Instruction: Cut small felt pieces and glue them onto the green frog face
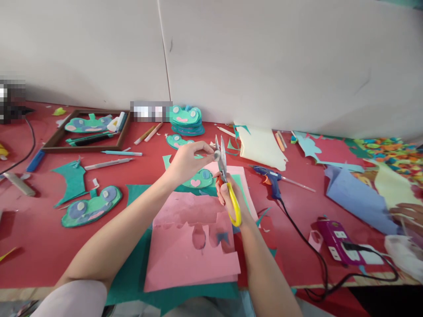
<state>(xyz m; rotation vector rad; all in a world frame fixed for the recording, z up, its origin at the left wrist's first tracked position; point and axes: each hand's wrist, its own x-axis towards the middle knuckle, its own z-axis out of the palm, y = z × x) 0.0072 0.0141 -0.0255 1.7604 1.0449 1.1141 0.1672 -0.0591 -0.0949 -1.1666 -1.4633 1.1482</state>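
Observation:
My left hand [185,163] pinches a small round pale piece [217,155], probably felt, between thumb and fingertips. Scissors [222,160] with yellow and red handles are gripped in my right hand [225,192], their blades pointing up and parted beside the pale piece. Whether the blades touch it, I cannot tell. Below my hands lies a green felt frog face [209,177] with a pink heart, partly hidden. Nearer to me, a cut pink felt sheet [191,273] rests over a dark green felt sheet [127,281].
A finished-looking frog face [95,209] and a brown frame tray [54,143] are on the left. Frog faces form a stack [187,121] by the wall. To the right are a blue glue gun [273,180], a corded purple power strip [337,240] and another person's hand [411,213].

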